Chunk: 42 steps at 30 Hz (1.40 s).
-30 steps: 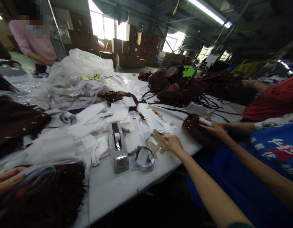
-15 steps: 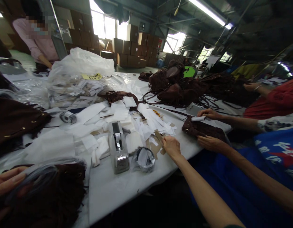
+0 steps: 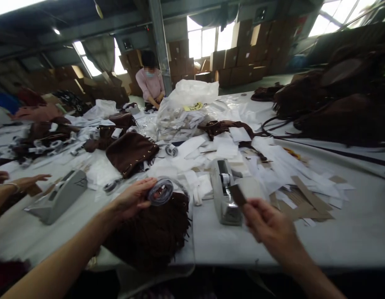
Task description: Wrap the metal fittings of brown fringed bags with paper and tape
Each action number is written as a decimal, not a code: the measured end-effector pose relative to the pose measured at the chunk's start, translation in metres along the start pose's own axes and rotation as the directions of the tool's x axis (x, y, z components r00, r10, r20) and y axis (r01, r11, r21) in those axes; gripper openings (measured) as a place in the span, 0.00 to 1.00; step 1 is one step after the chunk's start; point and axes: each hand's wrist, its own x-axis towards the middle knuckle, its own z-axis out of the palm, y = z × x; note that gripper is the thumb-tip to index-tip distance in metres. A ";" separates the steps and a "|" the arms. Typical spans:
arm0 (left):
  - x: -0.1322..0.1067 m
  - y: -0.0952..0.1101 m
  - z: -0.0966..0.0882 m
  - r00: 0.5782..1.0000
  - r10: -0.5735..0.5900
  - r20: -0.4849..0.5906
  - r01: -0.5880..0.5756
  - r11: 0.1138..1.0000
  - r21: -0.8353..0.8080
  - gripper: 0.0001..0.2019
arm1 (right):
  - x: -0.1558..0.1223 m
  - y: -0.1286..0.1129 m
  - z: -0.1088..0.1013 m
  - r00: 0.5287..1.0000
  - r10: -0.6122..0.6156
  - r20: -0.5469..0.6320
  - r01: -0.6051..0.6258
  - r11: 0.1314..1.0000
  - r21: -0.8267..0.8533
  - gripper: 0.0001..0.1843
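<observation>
My left hand (image 3: 134, 198) grips a coiled grey strip (image 3: 160, 192) between thumb and fingers, just above a dark brown fringed bag (image 3: 149, 236) with metal eyelets. The bag lies at the table's front edge, partly covered by my forearm and the coil. In my right hand (image 3: 270, 226) a short brown cardboard strip (image 3: 238, 195) is pinched, its free end pointing left. That strip overlaps the right side of a grey tape dispenser (image 3: 222, 207) in the view. Brown cardboard pieces (image 3: 307, 199) lie to the right of my right hand.
White paper sheets (image 3: 226, 147) litter the table's middle. Another brown bag (image 3: 132, 153), a second tape dispenser (image 3: 60, 195) and a co-worker's hands (image 3: 27, 182) are at left. A plastic sack (image 3: 183, 120) stands behind; dark bags (image 3: 332, 108) pile up at right.
The view has swung left. My right hand has drawn a cardboard strip away from the pile and brought it beside the dispenser. The coil in my left hand now shows clearly.
</observation>
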 end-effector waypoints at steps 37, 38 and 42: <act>-0.017 -0.015 0.030 0.970 0.182 0.162 -0.237 0.864 0.444 0.17 | -0.034 -0.028 0.192 0.910 0.206 0.361 -0.415 0.406 0.814 0.17; -0.018 -0.015 0.029 0.971 0.182 0.153 -0.233 0.852 0.468 0.17 | -0.034 -0.027 0.191 0.918 0.232 0.321 -0.395 0.475 0.787 0.16; -0.017 -0.013 0.021 0.975 0.178 0.135 -0.221 0.851 0.476 0.17 | -0.040 -0.025 0.183 0.936 0.287 0.204 -0.336 0.553 0.762 0.18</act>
